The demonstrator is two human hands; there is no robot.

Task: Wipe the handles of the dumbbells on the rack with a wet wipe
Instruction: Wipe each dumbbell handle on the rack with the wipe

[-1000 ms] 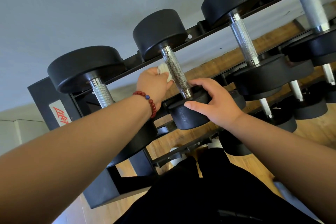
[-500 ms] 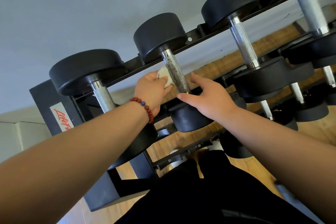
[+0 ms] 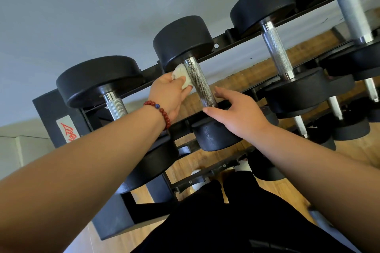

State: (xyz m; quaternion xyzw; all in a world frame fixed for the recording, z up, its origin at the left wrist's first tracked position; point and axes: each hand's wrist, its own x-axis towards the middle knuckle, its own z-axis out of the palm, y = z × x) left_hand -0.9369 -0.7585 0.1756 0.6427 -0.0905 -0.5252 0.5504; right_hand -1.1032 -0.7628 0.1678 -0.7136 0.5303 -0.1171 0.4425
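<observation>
A black dumbbell with a knurled chrome handle (image 3: 200, 83) lies across the top rails of the black rack (image 3: 242, 35), second from the left. My left hand (image 3: 168, 94), with a red bead bracelet at the wrist, grips a crumpled white wet wipe (image 3: 182, 76) and presses it against the left side of that handle near its far end. My right hand (image 3: 238, 113) rests with fingers straight on the near black head (image 3: 213, 135) of the same dumbbell, just right of the handle's near end.
Neighbouring dumbbells lie on the same tier: one on the left (image 3: 117, 107), two on the right (image 3: 277, 53), (image 3: 353, 12). Lower tiers hold more dumbbells (image 3: 337, 109). Wooden floor (image 3: 205, 162) and my dark trousers (image 3: 216, 222) show below; a grey wall stands behind.
My left hand has slid the wipe up the handle toward the far head. My right hand has loosened from cupping the near head to lying flatter on it.
</observation>
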